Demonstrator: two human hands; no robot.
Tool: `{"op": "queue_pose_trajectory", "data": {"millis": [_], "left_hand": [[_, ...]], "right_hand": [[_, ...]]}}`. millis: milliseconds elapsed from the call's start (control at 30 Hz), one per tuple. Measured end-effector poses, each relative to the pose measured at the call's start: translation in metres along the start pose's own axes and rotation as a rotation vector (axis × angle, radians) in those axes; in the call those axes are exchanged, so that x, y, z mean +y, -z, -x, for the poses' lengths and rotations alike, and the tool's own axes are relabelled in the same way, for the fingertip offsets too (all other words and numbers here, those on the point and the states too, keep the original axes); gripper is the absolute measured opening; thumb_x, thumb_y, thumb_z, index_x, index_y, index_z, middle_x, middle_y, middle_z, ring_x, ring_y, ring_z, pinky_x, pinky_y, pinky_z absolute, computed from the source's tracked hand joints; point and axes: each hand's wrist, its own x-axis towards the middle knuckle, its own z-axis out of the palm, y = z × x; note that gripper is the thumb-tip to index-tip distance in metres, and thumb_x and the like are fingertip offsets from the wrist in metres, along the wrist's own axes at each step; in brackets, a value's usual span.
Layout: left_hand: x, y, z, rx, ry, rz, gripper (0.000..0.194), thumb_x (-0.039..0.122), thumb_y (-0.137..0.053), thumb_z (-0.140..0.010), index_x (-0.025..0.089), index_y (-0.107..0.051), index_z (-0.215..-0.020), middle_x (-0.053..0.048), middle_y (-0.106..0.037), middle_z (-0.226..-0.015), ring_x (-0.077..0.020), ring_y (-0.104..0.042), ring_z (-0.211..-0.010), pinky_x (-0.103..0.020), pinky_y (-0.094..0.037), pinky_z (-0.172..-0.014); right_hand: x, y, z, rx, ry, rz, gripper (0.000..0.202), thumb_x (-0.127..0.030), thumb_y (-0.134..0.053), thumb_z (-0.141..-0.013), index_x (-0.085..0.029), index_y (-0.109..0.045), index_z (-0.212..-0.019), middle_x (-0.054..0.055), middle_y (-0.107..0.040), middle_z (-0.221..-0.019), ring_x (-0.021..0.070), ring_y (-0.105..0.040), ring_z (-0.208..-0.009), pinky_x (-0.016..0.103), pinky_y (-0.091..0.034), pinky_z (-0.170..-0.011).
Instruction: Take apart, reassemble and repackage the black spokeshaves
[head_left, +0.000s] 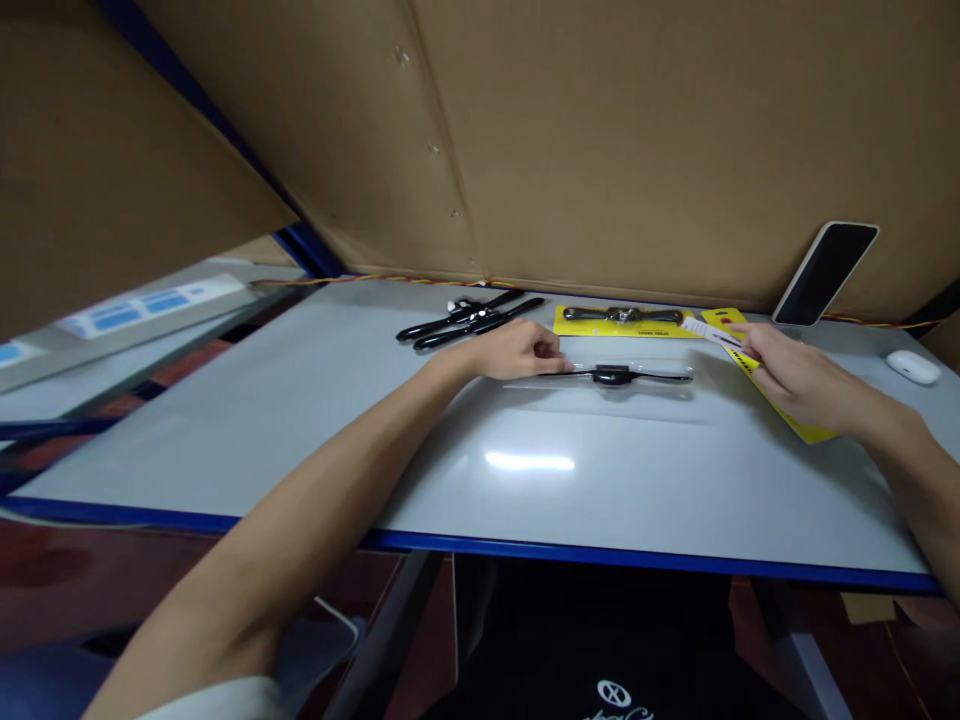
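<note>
My left hand (521, 350) is closed, its thumb and fingers pinching the left end of a clear plastic package (660, 392). A black spokeshave (613, 375) with two thin handles lies in that package on the table. My right hand (799, 375) is closed on a thin white strip with dark marks (709, 332), whose kind I cannot make out. Under this hand lies a yellow backing card (814, 433), partly hidden by the fingers. Behind the package, another spokeshave (622, 315) rests on a yellow card. Two black spokeshaves (469, 320) lie loose beyond my left hand.
A phone (825, 275) leans against the brown back panel (600, 150). To its right is a white earbud case (911, 367). Thin red and yellow wires (390, 279) run along the table's back. The table (300, 430) has a blue front edge; a white box (150, 315) lies at left.
</note>
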Motion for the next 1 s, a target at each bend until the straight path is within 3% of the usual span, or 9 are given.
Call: {"op": "queue_pose_trajectory", "data": {"millis": [167,333,400,500,600,700,800,867,1000], "left_hand": [[0.017,0.012,0.011,-0.3,-0.073,0.21,0.059,0.066,-0.052,-0.089,0.017,-0.064,-0.058,-0.002,-0.058,-0.055,-0.0139,-0.05,-0.054,-0.028,-0.039,-0.057],[0.052,0.009,0.022,-0.512,-0.303,0.466,0.041,0.054,-0.059,-0.09,0.019,-0.078,-0.083,-0.004,-0.072,-0.069,-0.0167,-0.064,-0.066,-0.028,-0.049,-0.064],[0.062,-0.005,0.021,-0.351,-0.351,0.471,0.033,0.045,-0.058,-0.09,0.017,-0.076,-0.087,-0.004,-0.073,-0.076,-0.0158,-0.064,-0.068,-0.028,-0.05,-0.065],[0.068,-0.033,0.013,0.123,-0.352,0.309,0.03,0.036,-0.052,-0.092,0.017,-0.074,-0.088,-0.004,-0.07,-0.076,-0.0138,-0.055,-0.062,-0.029,-0.048,-0.063],[0.066,-0.055,0.004,0.39,-0.508,0.063,0.029,0.031,-0.048,-0.094,0.018,-0.074,-0.096,-0.007,-0.07,-0.087,-0.0195,-0.06,-0.081,-0.036,-0.052,-0.08],[0.062,-0.064,0.0,0.465,-0.575,-0.115,0.037,0.031,-0.051,-0.094,0.019,-0.067,-0.125,-0.013,-0.066,-0.122,-0.028,-0.058,-0.116,-0.044,-0.049,-0.098],[0.057,-0.066,-0.002,0.414,-0.533,-0.251,0.055,0.04,-0.051,-0.097,0.023,-0.048,-0.149,-0.017,-0.043,-0.156,-0.0384,-0.036,-0.145,-0.057,-0.037,-0.112],[0.054,-0.067,-0.003,0.354,-0.493,-0.295,0.062,0.05,-0.047,-0.1,0.024,-0.038,-0.156,-0.017,-0.034,-0.163,-0.0412,-0.031,-0.148,-0.061,-0.033,-0.114],[0.052,-0.063,-0.006,0.339,-0.474,-0.339,0.064,0.062,-0.037,-0.102,0.025,-0.04,-0.154,-0.018,-0.047,-0.152,-0.0379,-0.043,-0.136,-0.059,-0.034,-0.112]], "right_hand": [[-0.002,0.001,0.0,-0.04,-0.029,-0.028,0.007,-0.028,-0.049,-0.091,-0.028,-0.042,-0.095,0.011,-0.06,-0.119,0.03,-0.061,-0.095,0.047,-0.05,-0.078],[-0.003,-0.003,-0.002,-0.028,-0.071,-0.024,0.01,-0.029,-0.047,-0.092,-0.026,-0.045,-0.101,0.015,-0.057,-0.131,0.0332,-0.062,-0.106,0.05,-0.051,-0.084],[-0.004,-0.003,-0.003,-0.03,-0.144,-0.031,0.024,-0.032,-0.045,-0.094,-0.026,-0.046,-0.117,0.015,-0.062,-0.127,0.0335,-0.065,-0.101,0.05,-0.052,-0.081],[-0.01,0.002,-0.003,-0.002,-0.251,-0.007,0.049,-0.037,-0.043,-0.096,-0.026,-0.036,-0.143,0.016,-0.065,-0.129,0.0367,-0.067,-0.099,0.053,-0.052,-0.079],[-0.017,0.01,-0.003,0.083,-0.238,0.053,0.061,-0.04,-0.047,-0.095,-0.026,-0.032,-0.152,0.017,-0.063,-0.135,0.0411,-0.064,-0.109,0.058,-0.051,-0.085],[-0.024,0.013,-0.005,0.129,-0.111,0.081,0.06,-0.044,-0.051,-0.093,-0.024,-0.042,-0.149,0.018,-0.063,-0.134,0.0424,-0.061,-0.115,0.062,-0.049,-0.094],[-0.027,0.011,-0.006,0.129,-0.032,0.054,0.056,-0.048,-0.053,-0.093,-0.024,-0.05,-0.144,0.017,-0.064,-0.132,0.0424,-0.061,-0.116,0.062,-0.048,-0.096],[-0.027,0.01,-0.006,0.131,-0.035,-0.005,0.056,-0.051,-0.053,-0.094,-0.025,-0.052,-0.143,0.016,-0.065,-0.134,0.0415,-0.062,-0.116,0.061,-0.049,-0.096],[-0.024,0.014,-0.003,0.147,-0.11,-0.265,0.054,-0.059,-0.045,-0.098,-0.028,-0.054,-0.142,0.011,-0.069,-0.13,0.0358,-0.067,-0.11,0.054,-0.053,-0.092]]}}
